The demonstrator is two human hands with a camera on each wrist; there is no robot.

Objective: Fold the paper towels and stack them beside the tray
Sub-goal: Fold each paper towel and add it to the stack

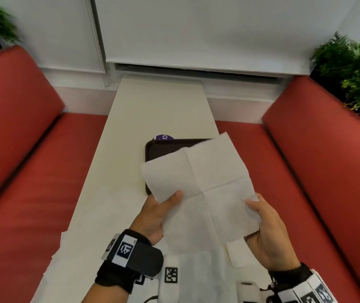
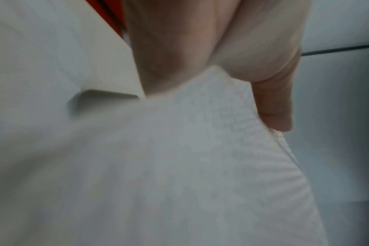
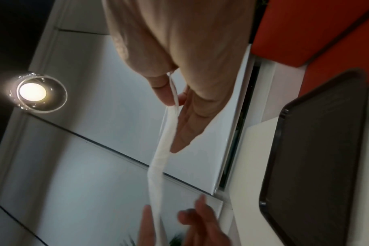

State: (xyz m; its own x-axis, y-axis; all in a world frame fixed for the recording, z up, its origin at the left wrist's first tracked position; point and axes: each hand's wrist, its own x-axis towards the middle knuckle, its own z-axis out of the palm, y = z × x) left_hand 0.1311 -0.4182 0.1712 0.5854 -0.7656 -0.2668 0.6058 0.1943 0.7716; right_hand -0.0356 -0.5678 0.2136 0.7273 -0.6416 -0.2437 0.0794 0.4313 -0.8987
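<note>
An unfolded white paper towel (image 1: 205, 189) with crossed crease lines hangs in the air above the table, tilted up toward me. My left hand (image 1: 159, 213) pinches its left edge, thumb on top. My right hand (image 1: 264, 224) pinches its right edge. In the right wrist view the towel (image 3: 160, 159) shows edge-on between thumb and fingers. In the left wrist view the towel (image 2: 192, 149) fills the picture under my thumb. The dark tray (image 1: 163, 149) lies on the table behind the towel, partly hidden by it.
More white paper towels (image 1: 198, 272) lie flat on the white table (image 1: 153, 106) near its front edge. A purple round thing (image 1: 163, 136) peeks out behind the tray. Red bench seats (image 1: 32, 171) flank the table. Plants (image 1: 354, 68) stand at both far corners.
</note>
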